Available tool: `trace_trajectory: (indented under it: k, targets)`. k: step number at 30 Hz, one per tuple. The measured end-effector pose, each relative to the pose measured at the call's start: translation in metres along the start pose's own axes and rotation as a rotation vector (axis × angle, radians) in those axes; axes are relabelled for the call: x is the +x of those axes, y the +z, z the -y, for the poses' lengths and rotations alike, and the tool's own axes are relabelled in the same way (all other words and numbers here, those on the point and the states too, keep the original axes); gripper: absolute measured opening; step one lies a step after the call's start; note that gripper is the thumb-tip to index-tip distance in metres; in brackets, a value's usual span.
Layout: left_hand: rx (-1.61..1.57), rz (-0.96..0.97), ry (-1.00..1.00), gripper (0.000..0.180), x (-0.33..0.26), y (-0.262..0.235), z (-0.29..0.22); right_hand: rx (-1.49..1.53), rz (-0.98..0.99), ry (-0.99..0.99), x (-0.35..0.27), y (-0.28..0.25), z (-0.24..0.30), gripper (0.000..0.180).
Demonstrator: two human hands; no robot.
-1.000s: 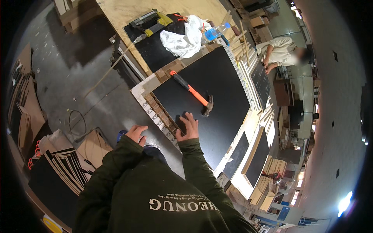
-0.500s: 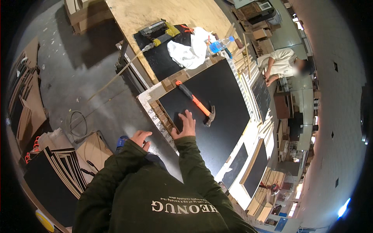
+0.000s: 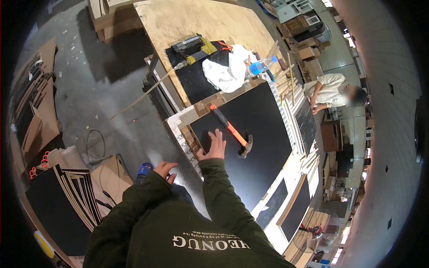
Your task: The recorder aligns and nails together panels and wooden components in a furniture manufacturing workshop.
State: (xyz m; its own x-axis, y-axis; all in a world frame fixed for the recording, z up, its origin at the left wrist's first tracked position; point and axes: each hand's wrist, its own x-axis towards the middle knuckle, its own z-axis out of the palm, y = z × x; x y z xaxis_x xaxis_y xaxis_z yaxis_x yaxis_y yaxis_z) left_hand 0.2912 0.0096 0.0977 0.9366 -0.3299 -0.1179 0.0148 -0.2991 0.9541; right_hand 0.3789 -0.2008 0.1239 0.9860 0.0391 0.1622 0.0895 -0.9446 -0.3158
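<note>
Resting flat, open right hand (image 3: 215, 145) on one black panel (image 3: 263, 134) | one hammer (image 3: 232, 131) near — left hand (image 3: 165, 170) empty

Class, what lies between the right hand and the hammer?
Nothing: in the head view only bare black panel separates the right hand from the hammer.

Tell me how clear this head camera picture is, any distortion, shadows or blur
Head view: strong fisheye bending, black corners; the black panel, hammer and right hand are sharp; a dark shadow falls on the floor at upper left; a co-worker's face at right is blurred.
</note>
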Motion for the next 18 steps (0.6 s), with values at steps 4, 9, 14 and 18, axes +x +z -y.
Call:
trace_trajectory:
  k: [4,9,14,18]
  targets:
    - [-0.063,-0.045,-0.039,0.038,0.003,-0.005,-0.004,-0.009,0.006,-0.020,0.003,0.001,0.008,0.064]
    - [-0.107,-0.065,-0.054,0.037,0.002,-0.006,-0.004,-0.017,0.019,0.039,0.010,0.001,0.011,0.067]
    - [-0.017,-0.060,-0.071,0.037,0.002,-0.006,-0.002,-0.064,0.003,0.026,0.022,0.011,0.015,0.070]
    - [-0.080,-0.096,-0.070,0.037,0.003,-0.011,-0.006,-0.077,0.005,0.001,0.020,0.011,0.019,0.070]
